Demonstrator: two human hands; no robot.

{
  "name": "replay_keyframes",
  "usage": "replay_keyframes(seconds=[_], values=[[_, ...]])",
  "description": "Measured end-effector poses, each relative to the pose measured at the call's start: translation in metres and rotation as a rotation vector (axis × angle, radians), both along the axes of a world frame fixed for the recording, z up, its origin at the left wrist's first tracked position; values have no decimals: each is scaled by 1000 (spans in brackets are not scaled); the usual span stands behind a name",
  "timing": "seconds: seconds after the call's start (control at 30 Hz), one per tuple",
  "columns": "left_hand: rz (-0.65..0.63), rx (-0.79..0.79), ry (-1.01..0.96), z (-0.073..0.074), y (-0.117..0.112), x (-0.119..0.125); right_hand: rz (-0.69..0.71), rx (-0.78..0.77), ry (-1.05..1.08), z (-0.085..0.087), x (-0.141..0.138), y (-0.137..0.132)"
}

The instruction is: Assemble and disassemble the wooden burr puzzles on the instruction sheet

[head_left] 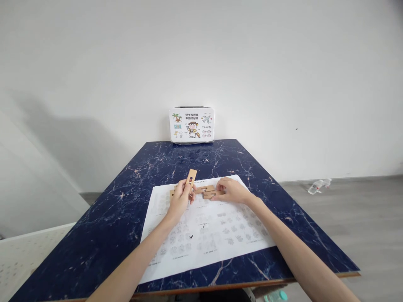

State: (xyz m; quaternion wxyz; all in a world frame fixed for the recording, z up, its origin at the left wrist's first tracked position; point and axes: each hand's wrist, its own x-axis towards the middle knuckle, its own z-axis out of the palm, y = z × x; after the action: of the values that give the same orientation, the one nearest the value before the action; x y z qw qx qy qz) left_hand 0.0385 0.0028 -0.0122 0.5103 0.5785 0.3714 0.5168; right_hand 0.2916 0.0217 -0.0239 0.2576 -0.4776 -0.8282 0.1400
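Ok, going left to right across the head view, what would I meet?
Cream dotted surface → person's bare left hand → tan slotted wooden piece it holds tilted up → bare right hand → teal plastic bottle cap → clear plastic bottles on the grey floor.

Honey-tan all over, the slotted wooden block (192, 173) glows over the paper sheet (203, 209), which is white and peppered with pale grey printed drawings and small black marks, while the wooden pieces (208, 195) show a browner tan! Beneath runs the tabletop (103, 226), deep navy marbled with whitish and faintly pink veins, trimmed by an orange-brown edge (189, 290). And there's the case (192, 125), white with black lettering, green palms, a yellow-clad cartoon figure and a blue-grey plane, against a plain off-white wall (267, 63), with streaky grey floor (371, 214) and a teal cap (283, 295) below!
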Motion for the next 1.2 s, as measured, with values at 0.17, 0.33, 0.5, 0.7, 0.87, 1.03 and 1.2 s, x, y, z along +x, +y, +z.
replay_keyframes(seconds=[0.17,0.33,0.5,0.7,0.87,1.03,1.2], values=[[6,16,18,-2,3,-1,54,-125,141,6,-3,-4],[-37,82,35,-12,7,2,49,-274,479,15,-13,-13],[-86,119,118,-22,7,5,132,-365,619,17,-35,-21],[-70,231,259,-20,3,5,98,-332,633,14,-47,-25],[53,332,393,-13,-4,3,78,-297,568,12,-50,-27],[84,424,484,-11,-6,0,73,-292,579,11,-53,-28],[97,438,568,-14,-4,-3,57,-278,575,5,-55,-26]])
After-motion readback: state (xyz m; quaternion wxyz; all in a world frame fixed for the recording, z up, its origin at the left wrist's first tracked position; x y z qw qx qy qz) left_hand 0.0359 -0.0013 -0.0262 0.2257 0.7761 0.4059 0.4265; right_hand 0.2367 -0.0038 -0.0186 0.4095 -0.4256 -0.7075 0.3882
